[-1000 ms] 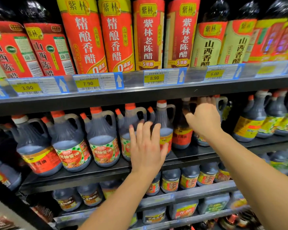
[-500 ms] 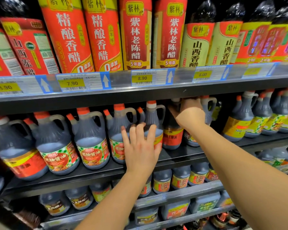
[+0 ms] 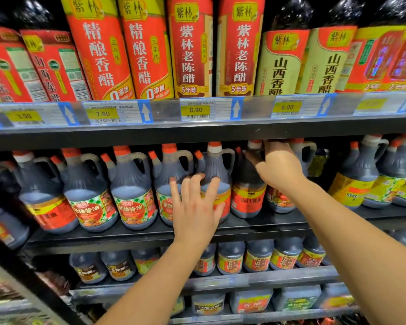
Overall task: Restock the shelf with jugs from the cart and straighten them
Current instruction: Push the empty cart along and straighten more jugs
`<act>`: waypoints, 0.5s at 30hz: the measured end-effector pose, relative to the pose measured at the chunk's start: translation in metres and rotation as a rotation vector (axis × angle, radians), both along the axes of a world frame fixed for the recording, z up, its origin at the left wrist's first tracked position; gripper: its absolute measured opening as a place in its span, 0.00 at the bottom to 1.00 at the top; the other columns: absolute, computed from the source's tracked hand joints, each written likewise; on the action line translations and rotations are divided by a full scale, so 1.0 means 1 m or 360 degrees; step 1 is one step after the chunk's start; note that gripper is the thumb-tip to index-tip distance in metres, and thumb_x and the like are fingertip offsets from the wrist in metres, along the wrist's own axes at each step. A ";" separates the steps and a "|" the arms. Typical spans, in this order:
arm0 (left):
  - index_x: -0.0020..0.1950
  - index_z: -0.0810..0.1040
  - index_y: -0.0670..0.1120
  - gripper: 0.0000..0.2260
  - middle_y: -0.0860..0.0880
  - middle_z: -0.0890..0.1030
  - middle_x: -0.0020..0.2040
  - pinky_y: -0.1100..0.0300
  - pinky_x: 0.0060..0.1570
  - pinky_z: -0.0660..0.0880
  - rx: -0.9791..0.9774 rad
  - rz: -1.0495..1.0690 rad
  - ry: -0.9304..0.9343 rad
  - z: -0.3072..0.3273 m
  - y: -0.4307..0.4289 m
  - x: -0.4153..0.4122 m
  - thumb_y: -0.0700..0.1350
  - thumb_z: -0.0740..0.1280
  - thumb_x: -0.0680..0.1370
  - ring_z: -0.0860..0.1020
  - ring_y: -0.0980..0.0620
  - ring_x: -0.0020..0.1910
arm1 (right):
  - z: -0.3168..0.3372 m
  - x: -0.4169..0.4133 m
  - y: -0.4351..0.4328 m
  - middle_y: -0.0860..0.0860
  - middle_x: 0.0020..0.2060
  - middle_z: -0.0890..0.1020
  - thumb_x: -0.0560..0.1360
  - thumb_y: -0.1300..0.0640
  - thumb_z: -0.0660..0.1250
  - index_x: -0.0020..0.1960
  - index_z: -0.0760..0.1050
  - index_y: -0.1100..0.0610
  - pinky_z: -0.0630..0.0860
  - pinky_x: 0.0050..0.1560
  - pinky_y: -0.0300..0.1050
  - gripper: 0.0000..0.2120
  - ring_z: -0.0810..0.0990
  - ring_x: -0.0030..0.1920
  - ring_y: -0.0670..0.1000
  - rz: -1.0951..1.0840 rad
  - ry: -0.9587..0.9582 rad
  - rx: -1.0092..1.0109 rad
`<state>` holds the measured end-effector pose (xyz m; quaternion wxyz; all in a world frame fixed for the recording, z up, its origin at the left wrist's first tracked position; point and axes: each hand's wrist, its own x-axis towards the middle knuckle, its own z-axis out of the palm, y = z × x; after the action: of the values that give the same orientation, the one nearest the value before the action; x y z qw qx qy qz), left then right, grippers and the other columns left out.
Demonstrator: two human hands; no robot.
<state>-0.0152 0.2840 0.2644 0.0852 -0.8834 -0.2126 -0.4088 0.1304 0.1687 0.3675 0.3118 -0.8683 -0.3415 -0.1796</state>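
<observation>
Dark soy-sauce jugs with orange caps stand in a row on the middle shelf [image 3: 150, 233]. My left hand [image 3: 196, 208] lies flat, fingers spread, against the front of a white-capped jug [image 3: 217, 165] near the middle. My right hand [image 3: 279, 167] is curled around the neck of the red-labelled jug [image 3: 247, 198] just to its right, up under the shelf above. More jugs with green-checked labels [image 3: 131, 202] stand to the left. No cart is in view.
Tall red and yellow vinegar bottles [image 3: 190, 48] fill the upper shelf above price tags [image 3: 196, 110]. Yellow-labelled jugs [image 3: 352, 184] stand at the right. Smaller jars [image 3: 258, 256] line the shelves below. The shelf above leaves little height over the jug caps.
My right hand has closed lower around the red-labelled jug's neck. My left hand stays on the white-capped jug. The view has shifted a little to the right.
</observation>
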 end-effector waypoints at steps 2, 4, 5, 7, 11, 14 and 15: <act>0.63 0.75 0.49 0.28 0.41 0.76 0.58 0.32 0.68 0.62 -0.0011 0.0009 0.0006 0.001 -0.002 -0.001 0.54 0.78 0.67 0.75 0.38 0.58 | -0.001 0.002 -0.002 0.58 0.54 0.77 0.78 0.49 0.66 0.59 0.73 0.56 0.67 0.43 0.45 0.14 0.74 0.56 0.61 0.0006 0.0041 -0.0043; 0.63 0.76 0.49 0.27 0.41 0.76 0.58 0.32 0.68 0.63 -0.0023 0.0017 0.0008 0.003 -0.003 -0.001 0.54 0.78 0.67 0.76 0.38 0.58 | -0.002 0.003 -0.004 0.58 0.55 0.77 0.78 0.48 0.65 0.61 0.72 0.55 0.67 0.44 0.45 0.15 0.73 0.57 0.60 0.0018 0.0058 -0.0067; 0.63 0.76 0.49 0.27 0.41 0.76 0.58 0.32 0.68 0.63 -0.0029 0.0020 0.0011 0.003 -0.004 -0.001 0.53 0.78 0.67 0.76 0.38 0.58 | -0.002 0.003 -0.005 0.59 0.56 0.76 0.78 0.48 0.65 0.62 0.72 0.55 0.67 0.44 0.45 0.16 0.73 0.58 0.60 0.0013 0.0061 -0.0084; 0.63 0.77 0.49 0.27 0.41 0.77 0.58 0.31 0.67 0.63 -0.0036 0.0028 0.0018 0.004 -0.005 -0.002 0.53 0.79 0.67 0.76 0.38 0.58 | -0.002 0.002 -0.007 0.59 0.53 0.75 0.78 0.48 0.64 0.63 0.70 0.57 0.66 0.42 0.45 0.18 0.74 0.56 0.61 -0.0026 0.0055 -0.0155; 0.63 0.78 0.47 0.27 0.40 0.77 0.58 0.31 0.68 0.63 -0.0053 0.0027 0.0013 0.004 -0.006 -0.002 0.53 0.79 0.67 0.76 0.37 0.57 | -0.003 0.002 -0.010 0.57 0.41 0.71 0.78 0.50 0.63 0.60 0.71 0.62 0.63 0.40 0.44 0.17 0.76 0.52 0.62 -0.0063 0.0106 -0.0229; 0.63 0.78 0.47 0.27 0.40 0.77 0.58 0.31 0.68 0.63 -0.0067 0.0032 0.0019 0.005 -0.007 -0.002 0.53 0.78 0.67 0.76 0.37 0.58 | -0.003 0.000 -0.010 0.61 0.49 0.76 0.77 0.48 0.65 0.64 0.69 0.59 0.67 0.42 0.47 0.20 0.74 0.56 0.61 -0.0019 0.0134 -0.0144; 0.63 0.78 0.47 0.27 0.41 0.76 0.58 0.31 0.68 0.63 -0.0077 0.0032 0.0021 0.006 -0.008 -0.002 0.53 0.78 0.67 0.76 0.38 0.58 | -0.004 0.000 -0.010 0.61 0.51 0.76 0.77 0.48 0.65 0.64 0.69 0.58 0.69 0.43 0.47 0.20 0.73 0.57 0.60 0.0002 0.0145 -0.0116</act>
<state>-0.0174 0.2760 0.2700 0.0694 -0.8857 -0.2307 -0.3970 0.1306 0.1589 0.3638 0.2952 -0.8861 -0.3340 -0.1271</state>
